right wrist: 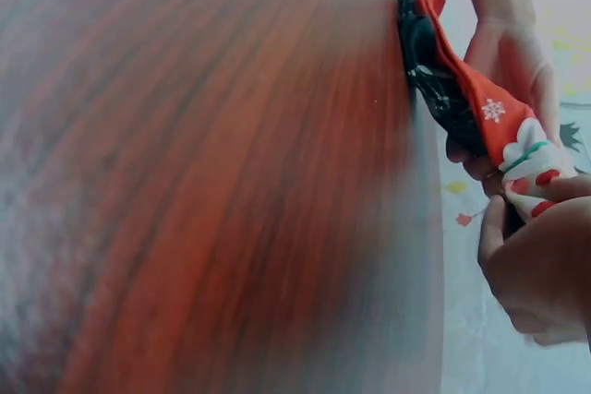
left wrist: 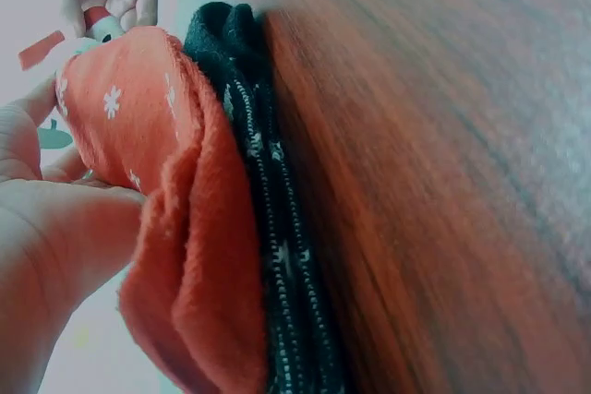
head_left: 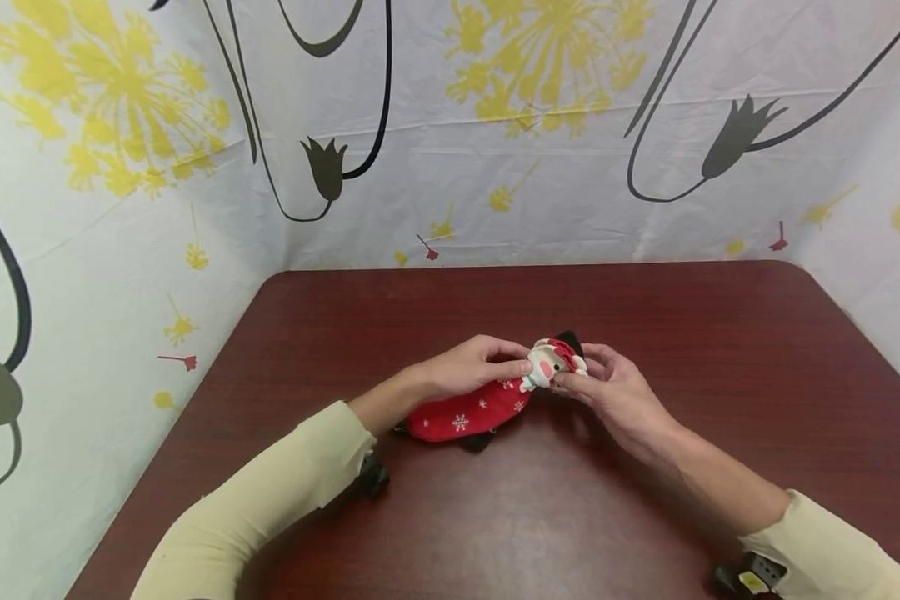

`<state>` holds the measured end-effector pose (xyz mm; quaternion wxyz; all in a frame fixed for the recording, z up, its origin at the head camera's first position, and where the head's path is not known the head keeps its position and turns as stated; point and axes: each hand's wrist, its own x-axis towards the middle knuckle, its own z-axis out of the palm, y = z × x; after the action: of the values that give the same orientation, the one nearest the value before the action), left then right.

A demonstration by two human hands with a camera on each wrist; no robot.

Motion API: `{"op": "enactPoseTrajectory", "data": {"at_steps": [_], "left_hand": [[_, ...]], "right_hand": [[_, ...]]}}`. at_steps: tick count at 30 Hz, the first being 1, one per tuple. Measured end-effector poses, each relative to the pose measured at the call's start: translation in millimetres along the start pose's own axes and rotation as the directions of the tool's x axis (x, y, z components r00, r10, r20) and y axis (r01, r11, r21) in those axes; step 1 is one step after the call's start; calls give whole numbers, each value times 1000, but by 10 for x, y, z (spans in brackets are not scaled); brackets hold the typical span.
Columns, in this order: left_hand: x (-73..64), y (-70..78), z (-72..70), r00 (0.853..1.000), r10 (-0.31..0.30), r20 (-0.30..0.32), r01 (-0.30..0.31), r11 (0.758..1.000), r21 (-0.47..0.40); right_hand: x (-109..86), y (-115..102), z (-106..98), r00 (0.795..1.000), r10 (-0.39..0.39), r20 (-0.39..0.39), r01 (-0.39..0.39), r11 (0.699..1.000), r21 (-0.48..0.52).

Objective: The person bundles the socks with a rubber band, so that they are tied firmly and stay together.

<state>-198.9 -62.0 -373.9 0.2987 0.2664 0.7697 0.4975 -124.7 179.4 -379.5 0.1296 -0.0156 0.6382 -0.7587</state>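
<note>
A red cloth piece (head_left: 457,419) printed with white snowflakes lies slantwise over the middle of the table. At its right end is a white face figure (head_left: 542,364) with pink cheeks and a red top. Dark cloth (head_left: 477,442) shows beneath the red; in the left wrist view this dark cloth (left wrist: 277,237) carries rows of white stitch marks. My left hand (head_left: 468,367) grips the red cloth just left of the face, thumb along the near side. My right hand (head_left: 626,396) pinches the face end between thumb and fingers.
The dark red wooden table (head_left: 570,508) has rounded far corners. A white patterned curtain (head_left: 420,150) hangs behind it and along both sides. Small dark devices (head_left: 375,475) sit at both sleeve cuffs.
</note>
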Motion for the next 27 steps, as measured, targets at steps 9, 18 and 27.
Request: {"op": "enactPoseTrajectory", "data": {"at_steps": [9,18,27], "left_hand": [[2,-14,-52,999,-27,47,29,998,-47],[29,15,-49,996,7,85,-5,1000,-26],[48,103,21,998,-8,63,11,999,-33]], "right_hand": [[37,22,-21,998,36,55,-28,989,-148],[34,42,25,998,-1,58,14,975,-221],[10,113,98,999,-26,42,31,990,-135]]}}
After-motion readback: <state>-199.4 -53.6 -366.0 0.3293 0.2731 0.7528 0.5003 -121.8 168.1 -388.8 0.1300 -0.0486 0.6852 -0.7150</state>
